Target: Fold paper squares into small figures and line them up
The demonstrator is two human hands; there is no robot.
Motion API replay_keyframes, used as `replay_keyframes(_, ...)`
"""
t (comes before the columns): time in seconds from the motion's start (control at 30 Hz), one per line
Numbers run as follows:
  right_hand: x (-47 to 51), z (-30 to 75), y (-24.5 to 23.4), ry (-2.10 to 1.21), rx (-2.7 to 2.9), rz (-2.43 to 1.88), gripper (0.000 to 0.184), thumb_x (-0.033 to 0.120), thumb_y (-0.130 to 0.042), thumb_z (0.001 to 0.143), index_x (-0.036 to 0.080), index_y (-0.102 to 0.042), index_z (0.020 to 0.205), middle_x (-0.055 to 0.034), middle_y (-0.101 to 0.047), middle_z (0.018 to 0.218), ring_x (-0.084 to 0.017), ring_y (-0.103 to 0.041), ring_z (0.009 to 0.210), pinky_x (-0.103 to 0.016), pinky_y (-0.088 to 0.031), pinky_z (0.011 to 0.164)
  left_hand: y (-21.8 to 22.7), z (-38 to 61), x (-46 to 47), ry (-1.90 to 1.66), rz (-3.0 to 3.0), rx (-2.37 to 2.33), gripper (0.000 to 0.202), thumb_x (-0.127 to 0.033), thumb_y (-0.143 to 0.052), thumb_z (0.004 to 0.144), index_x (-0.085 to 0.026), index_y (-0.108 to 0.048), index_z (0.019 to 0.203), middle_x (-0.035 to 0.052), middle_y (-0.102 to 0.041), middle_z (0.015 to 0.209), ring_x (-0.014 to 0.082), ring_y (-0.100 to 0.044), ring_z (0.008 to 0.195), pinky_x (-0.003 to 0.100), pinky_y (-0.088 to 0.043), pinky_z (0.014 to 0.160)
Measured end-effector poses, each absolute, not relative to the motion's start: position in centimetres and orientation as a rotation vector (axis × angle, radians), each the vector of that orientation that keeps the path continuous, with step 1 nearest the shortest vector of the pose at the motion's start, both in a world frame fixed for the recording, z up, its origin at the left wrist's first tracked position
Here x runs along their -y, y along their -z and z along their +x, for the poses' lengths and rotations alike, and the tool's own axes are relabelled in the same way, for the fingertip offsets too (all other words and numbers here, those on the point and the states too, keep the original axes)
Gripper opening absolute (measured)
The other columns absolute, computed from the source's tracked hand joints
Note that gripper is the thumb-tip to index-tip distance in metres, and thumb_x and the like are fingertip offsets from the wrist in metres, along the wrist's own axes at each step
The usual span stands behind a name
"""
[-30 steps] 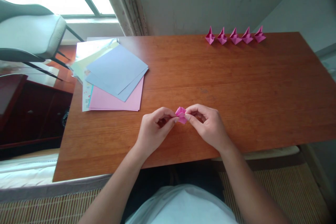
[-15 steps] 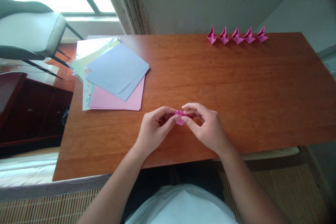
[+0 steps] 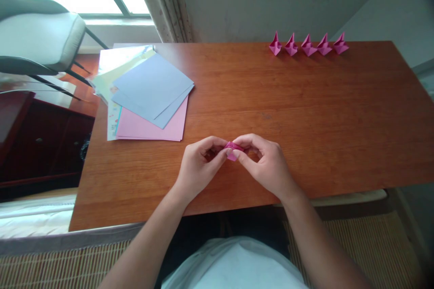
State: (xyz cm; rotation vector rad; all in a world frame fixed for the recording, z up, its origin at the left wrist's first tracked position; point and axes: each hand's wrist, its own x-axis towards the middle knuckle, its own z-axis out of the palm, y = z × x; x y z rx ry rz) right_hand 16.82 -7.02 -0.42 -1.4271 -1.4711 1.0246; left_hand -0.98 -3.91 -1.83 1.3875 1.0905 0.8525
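1. Nearest the camera, two bare forearms rise from a white shirt (image 3: pixel 233 262) and cross the near edge of the table (image 3: pixel 305 113), meeting a little left of the middle of that edge.

2. The left hand (image 3: pixel 196 167) is curled, its thumb and forefinger closed to a tight pinch. Its fingertips (image 3: pixel 224 152) point right, toward the other hand.

3. The right hand (image 3: pixel 267 165) mirrors it. Its fingertips (image 3: pixel 240 153) are pinched shut and point left, and the remaining fingers are bent loosely above.

4. The small pink folded paper (image 3: pixel 233 148) sits exactly between the two pinches, gripped at both ends.
   - It lies to the right of the left fingers and to the left of the right fingers, and neither hand is nearer.
   - Its long axis looks roughly parallel to the near edge of the table.
   - I cannot tell whether it rests on the wood or is held just above it.
   - Most of it is hidden by the fingertips, so its exact fold cannot be made out.

5. Farther back, toward the far left corner, is a loose stack of paper sheets (image 3: pixel 149 95), with blue on top, pink beneath and paler sheets below. It is well apart from the hands.

6. Along the far edge, toward the right corner, a row of five pink folded figures (image 3: pixel 308 45) stands with points upward, side by side.

7. Beyond the table are a grey chair (image 3: pixel 37 36) at left and a curtain (image 3: pixel 162 0) beside a bright window.
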Motion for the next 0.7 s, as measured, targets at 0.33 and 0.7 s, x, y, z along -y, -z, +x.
replay_keyframes(0.33,7.0,16.5,1.3,-1.160,1.287,-1.369,0.011,0.034,-0.073,0.089,0.024,-0.071,0.093,-0.0034,-0.075,0.092,-0.019,-0.072,0.084,-0.033,-0.061,0.079,1.7,-0.9,3.9,-0.858,1.382,-1.082,0.015,-0.032,-0.076,0.086,-0.018,-0.075,0.089,0.0042,-0.077,0.080,0.0163,-0.072,0.071,0.024,-0.056,0.064)
replay_keyframes(0.7,6.9,16.2,1.7,-1.169,1.228,-1.349,0.013,0.036,-0.072,0.089,0.024,-0.070,0.095,-0.0043,-0.075,0.094,-0.020,-0.072,0.087,-0.034,-0.062,0.081,1.8,-1.0,3.9,-0.851,1.391,-1.092,0.018,-0.036,-0.074,0.088,-0.018,-0.073,0.092,0.0037,-0.075,0.079,0.0160,-0.069,0.071,0.024,-0.054,0.064)
